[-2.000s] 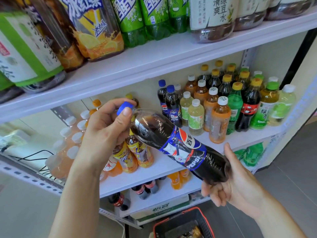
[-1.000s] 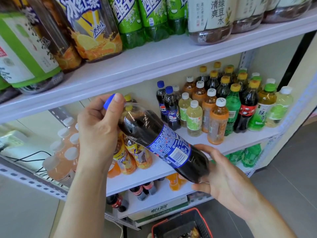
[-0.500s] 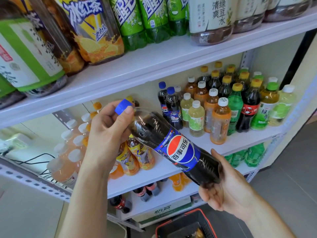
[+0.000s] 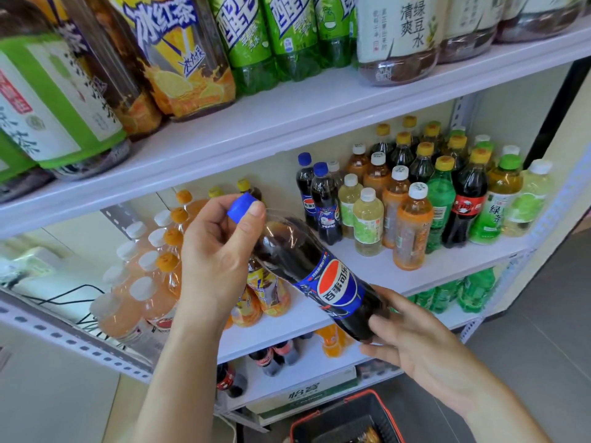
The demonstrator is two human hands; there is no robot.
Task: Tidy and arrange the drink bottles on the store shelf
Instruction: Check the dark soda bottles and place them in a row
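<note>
Head view. Left hand [image 4: 217, 260] fingers [image 4: 256, 215] pinch the blue cap [image 4: 240, 207] of the cola bottle [image 4: 307, 260], thumb on the cap's near side. Right hand [image 4: 415, 340] fingers curl round the bottle's base, grasping it. Bottle tilted: cap toward upper left, base toward lower right, label facing the camera, held at frame centre in front of the middle shelf [image 4: 447, 263]. Both forearms rise from the bottom edge. Two matching small cola bottles [image 4: 323, 203] stand on that shelf, right of the cap.
</note>
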